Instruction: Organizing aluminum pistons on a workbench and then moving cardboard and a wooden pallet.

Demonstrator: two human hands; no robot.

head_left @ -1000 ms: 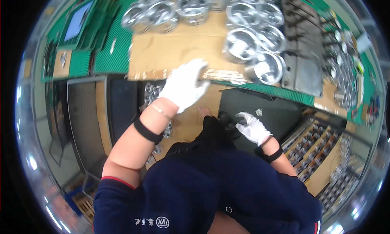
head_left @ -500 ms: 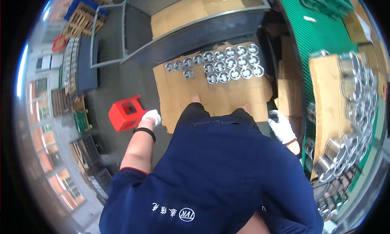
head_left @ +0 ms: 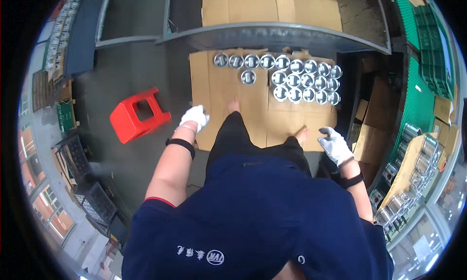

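Pistons (head_left: 307,80) rowed on cardboard (head_left: 209,92), probably against scratches.
I see the right hand (head_left: 335,146) spread, empty; I cannot tell the grip of the left hand (head_left: 195,118).

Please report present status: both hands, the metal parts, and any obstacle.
Left hand gloved, holding nothing visible; right hand gloved, open, empty. Round metal parts in rows on cardboard. Red stool on left, apart from cardboard.

Left grip (head_left: 195,118) loosely curled, right grip (head_left: 335,146) half spread, arms (head_left: 170,170) apart
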